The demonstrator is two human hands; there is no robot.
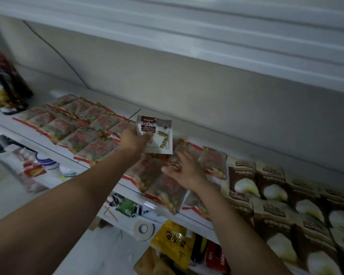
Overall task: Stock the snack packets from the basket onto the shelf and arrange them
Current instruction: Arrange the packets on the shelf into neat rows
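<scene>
1. Through the head camera I looked down along a long white shelf point(111, 104), backed by a plain grey wall point(167, 76), with the pale underside of an upper shelf board point(207, 20) running across the top of the view.
2. The right end of the shelf was covered by brown-and-cream snack packets point(276, 205), laid flat in overlapping rows that reached the front edge.
3. The left and middle stretch carried red-trimmed clear snack packets point(83, 128), also flat and overlapping; the ones in the middle lay just beside the brown-and-cream block.
4. At the far left end stood a dark red bag point(8, 82), upright and blurred.
5. On the level below I could make out a yellow plastic bag point(173, 245) and, to its left, a white roll of tape point(144, 229). The other things down there were too blurred for me to name.
6. The left hand point(132, 140) was stretched out over the shelf, its fingers and thumb curled round the lower left corner of one white-and-brown snack packet point(159, 135).
7. That packet was held up in the air, roughly upright and facing me, above the middle red-trimmed packets and in front of the wall.
8. The right hand point(187, 173) was just below and to the right of it, palm down with its fingers spread wide over the middle red-trimmed packets and gripping nothing. Motion blur kept me from telling whether the fingertips touched them.
</scene>
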